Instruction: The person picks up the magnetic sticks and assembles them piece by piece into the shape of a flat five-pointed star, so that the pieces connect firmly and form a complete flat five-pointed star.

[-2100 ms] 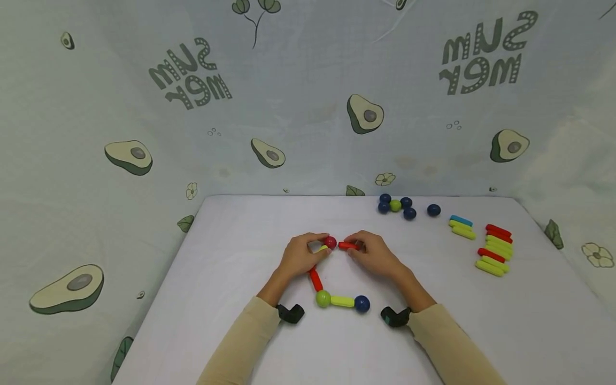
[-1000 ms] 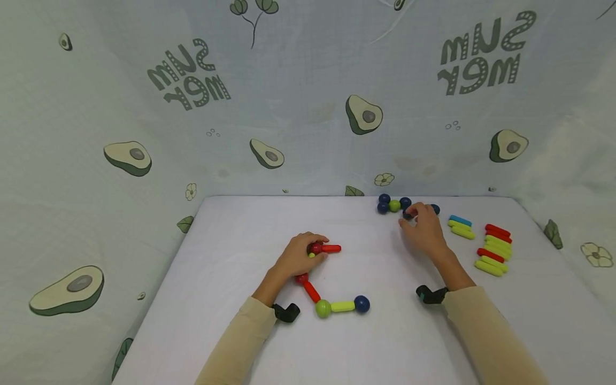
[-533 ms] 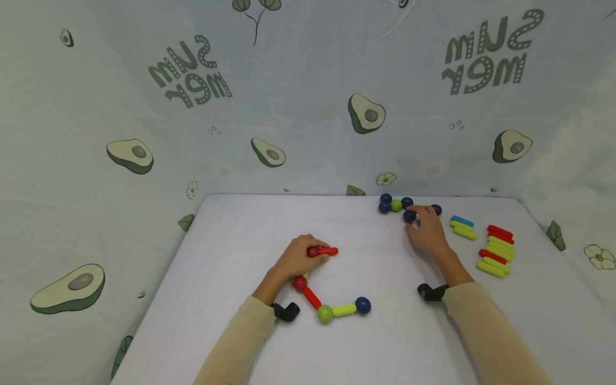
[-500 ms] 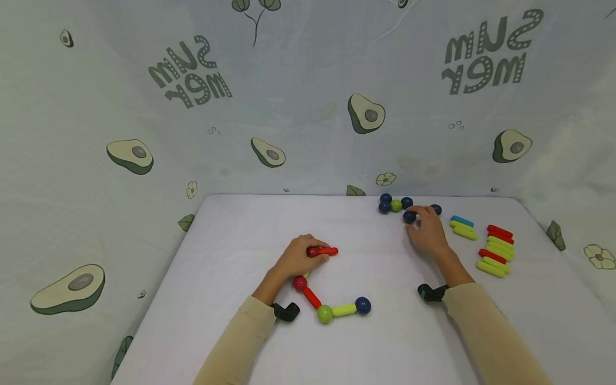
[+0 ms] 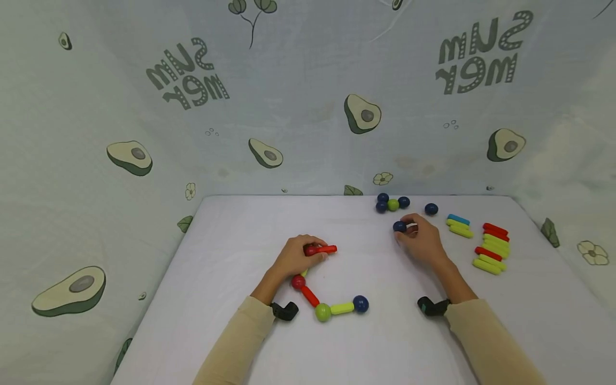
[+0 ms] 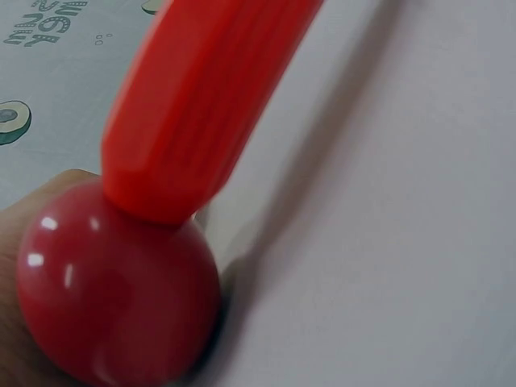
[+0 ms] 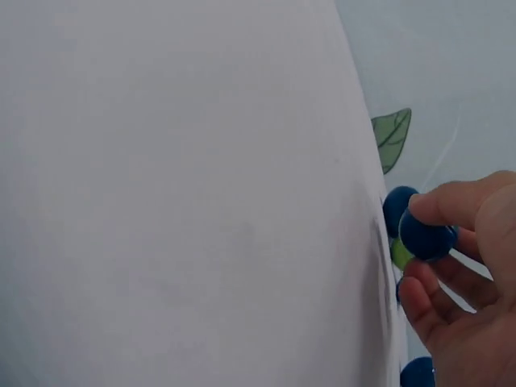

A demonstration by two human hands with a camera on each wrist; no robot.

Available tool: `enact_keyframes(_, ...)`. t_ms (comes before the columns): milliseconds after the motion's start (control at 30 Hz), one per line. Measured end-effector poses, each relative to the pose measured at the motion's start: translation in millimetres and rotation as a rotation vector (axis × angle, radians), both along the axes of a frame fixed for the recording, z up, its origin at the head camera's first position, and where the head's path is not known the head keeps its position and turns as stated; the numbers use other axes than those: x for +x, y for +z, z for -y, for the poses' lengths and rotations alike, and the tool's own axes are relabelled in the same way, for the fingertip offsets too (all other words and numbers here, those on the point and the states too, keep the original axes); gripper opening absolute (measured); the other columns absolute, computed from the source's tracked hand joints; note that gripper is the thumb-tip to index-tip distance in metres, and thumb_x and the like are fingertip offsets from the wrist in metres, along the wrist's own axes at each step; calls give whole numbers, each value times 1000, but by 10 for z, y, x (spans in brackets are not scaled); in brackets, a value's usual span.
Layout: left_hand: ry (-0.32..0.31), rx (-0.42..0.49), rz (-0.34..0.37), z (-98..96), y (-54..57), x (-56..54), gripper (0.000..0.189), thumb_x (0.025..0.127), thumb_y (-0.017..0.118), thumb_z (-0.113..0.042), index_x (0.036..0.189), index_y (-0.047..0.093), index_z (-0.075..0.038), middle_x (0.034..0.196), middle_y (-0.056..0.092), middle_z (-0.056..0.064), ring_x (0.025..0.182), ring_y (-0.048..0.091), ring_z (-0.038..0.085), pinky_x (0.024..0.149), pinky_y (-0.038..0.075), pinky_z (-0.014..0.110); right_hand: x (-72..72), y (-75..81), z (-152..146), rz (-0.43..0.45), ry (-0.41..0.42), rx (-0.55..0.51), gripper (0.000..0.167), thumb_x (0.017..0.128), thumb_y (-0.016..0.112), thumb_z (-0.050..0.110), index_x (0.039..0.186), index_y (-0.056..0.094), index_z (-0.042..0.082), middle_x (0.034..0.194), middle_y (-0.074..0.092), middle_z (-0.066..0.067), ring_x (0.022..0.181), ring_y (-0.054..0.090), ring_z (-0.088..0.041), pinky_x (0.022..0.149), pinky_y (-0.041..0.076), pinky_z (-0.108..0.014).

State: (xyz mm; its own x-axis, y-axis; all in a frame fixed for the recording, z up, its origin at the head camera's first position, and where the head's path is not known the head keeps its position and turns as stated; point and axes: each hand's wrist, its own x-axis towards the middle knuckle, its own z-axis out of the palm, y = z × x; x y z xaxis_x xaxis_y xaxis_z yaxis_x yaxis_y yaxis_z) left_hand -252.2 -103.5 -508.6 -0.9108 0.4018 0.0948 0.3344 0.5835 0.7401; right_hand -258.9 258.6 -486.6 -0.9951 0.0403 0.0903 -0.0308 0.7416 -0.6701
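My left hand grips a red ball at the far end of a chain of magnetic balls and rods. A red rod sticks out from that ball to the right; the left wrist view shows the rod's end against the ball. Below the hand the chain runs through a second red ball, another red rod, a green ball and a yellow-green rod to a dark blue ball. My right hand pinches a loose dark blue ball between thumb and fingers.
Several blue balls cluster round a green ball at the white table's back edge. One blue ball sits apart. Loose rods lie at the right: a small group and a longer row.
The right hand let go of the red rod, now on the red ball, went to the back right and took a blue ball, since drawn slightly nearer. The left hand shifted slightly left.
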Motion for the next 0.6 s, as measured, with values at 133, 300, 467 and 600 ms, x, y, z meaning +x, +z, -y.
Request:
enact_keyframes(133,12,13,14,-2,-3,5,27,91,78,-38,118,76,-31,126,71,-2,106,59,15,86,48,32,91,32,126,11,34,-17,43,97,71,20,136,59,7,132,63,-19,108,61,-32,94,53,-46)
enact_keyframes(300,18,47,27,3,-5,7,27,90,79,-38,116,76,-32,121,72,-5,104,58,14,85,48,31,187,54,306,52,78,-54,40,94,74,19,130,61,7,128,65,-19,106,65,-32,95,56,-47)
enact_keyframes(467,20,66,27,-6,-5,7,26,90,80,-37,116,77,-33,114,72,-6,100,58,14,84,49,30,243,59,497,87,140,-106,39,92,75,17,126,59,6,126,64,-20,108,68,-33,94,58,-46)
enact_keyframes(600,21,65,24,-15,-9,7,26,90,80,-37,116,77,-33,112,72,-7,99,58,13,83,49,30,263,45,645,86,207,-120,37,93,75,18,127,63,8,125,67,-16,108,68,-31,94,58,-43)
